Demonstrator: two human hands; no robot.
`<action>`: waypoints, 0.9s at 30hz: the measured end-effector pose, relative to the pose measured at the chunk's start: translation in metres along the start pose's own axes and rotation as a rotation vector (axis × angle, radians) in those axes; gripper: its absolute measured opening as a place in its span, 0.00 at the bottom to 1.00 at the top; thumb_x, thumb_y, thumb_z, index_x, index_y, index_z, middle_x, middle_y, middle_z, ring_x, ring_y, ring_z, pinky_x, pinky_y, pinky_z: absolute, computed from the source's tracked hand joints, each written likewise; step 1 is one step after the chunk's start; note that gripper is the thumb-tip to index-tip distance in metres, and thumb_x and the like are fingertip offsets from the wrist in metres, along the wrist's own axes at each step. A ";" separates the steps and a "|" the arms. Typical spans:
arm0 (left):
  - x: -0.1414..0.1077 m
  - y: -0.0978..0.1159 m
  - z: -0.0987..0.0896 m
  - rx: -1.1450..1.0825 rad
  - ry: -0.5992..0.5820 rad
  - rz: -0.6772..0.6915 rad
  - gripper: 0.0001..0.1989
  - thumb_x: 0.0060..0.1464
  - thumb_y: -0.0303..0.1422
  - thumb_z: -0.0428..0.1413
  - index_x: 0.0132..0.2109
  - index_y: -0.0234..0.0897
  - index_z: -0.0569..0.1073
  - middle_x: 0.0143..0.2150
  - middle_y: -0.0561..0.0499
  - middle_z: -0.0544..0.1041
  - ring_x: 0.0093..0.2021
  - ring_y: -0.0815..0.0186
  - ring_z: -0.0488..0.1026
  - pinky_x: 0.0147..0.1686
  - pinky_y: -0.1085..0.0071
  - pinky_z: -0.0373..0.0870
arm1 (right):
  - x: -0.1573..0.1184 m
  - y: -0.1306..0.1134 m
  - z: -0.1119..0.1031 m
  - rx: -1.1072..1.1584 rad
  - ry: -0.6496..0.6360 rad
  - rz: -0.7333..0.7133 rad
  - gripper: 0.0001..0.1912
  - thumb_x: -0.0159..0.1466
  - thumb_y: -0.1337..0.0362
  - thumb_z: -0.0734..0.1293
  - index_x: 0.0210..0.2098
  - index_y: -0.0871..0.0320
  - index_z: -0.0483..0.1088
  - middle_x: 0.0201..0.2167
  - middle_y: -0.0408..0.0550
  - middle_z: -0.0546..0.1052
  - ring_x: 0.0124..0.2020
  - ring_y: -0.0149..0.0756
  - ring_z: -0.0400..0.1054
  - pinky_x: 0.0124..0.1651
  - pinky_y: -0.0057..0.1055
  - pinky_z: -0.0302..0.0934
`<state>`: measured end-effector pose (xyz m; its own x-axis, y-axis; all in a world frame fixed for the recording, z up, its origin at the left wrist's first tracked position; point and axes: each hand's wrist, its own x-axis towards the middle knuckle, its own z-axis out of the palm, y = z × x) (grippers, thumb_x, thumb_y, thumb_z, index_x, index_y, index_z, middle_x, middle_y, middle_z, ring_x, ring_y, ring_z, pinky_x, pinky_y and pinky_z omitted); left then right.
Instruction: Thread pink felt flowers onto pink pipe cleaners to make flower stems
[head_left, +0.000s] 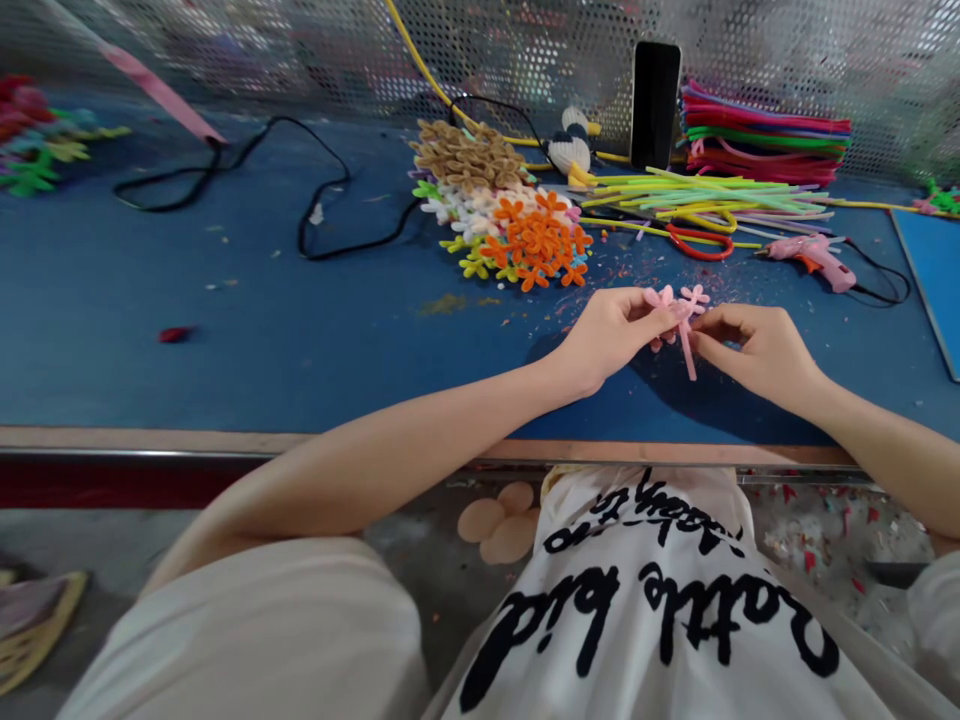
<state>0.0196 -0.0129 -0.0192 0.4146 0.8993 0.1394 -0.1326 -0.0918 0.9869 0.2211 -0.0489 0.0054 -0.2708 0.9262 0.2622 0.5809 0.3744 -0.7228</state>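
Between my two hands, just above the blue tabletop, is a pink pipe cleaner (688,350) bent into small flower loops at the top, with a straight tail hanging down. My left hand (611,335) pinches it between thumb and fingers from the left. From the right, the fingertips of my right hand (757,345) are closed on the same pink piece near the tail. Beyond my left hand lies a pile of finished pipe-cleaner flowers, the orange ones (541,240) in front and brown ones (472,155) behind.
Loose yellow pipe cleaners (675,190), red-handled scissors (701,243) and a pink glue gun (814,260) lie beyond my hands. Behind them stand a phone (655,105) and a stack of coloured pipe cleaners (765,135). A black cord (330,175) snakes across the left.
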 end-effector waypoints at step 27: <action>0.001 -0.001 -0.003 0.062 -0.006 0.007 0.19 0.54 0.45 0.68 0.39 0.34 0.74 0.32 0.47 0.82 0.34 0.66 0.81 0.38 0.69 0.78 | 0.005 -0.002 -0.007 0.090 0.099 0.109 0.15 0.62 0.51 0.75 0.34 0.58 0.83 0.31 0.49 0.83 0.31 0.38 0.73 0.35 0.33 0.65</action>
<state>0.0179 -0.0107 -0.0207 0.4196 0.8958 0.1466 -0.0792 -0.1247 0.9890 0.2236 -0.0444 0.0126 -0.1300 0.9626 0.2377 0.5305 0.2701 -0.8035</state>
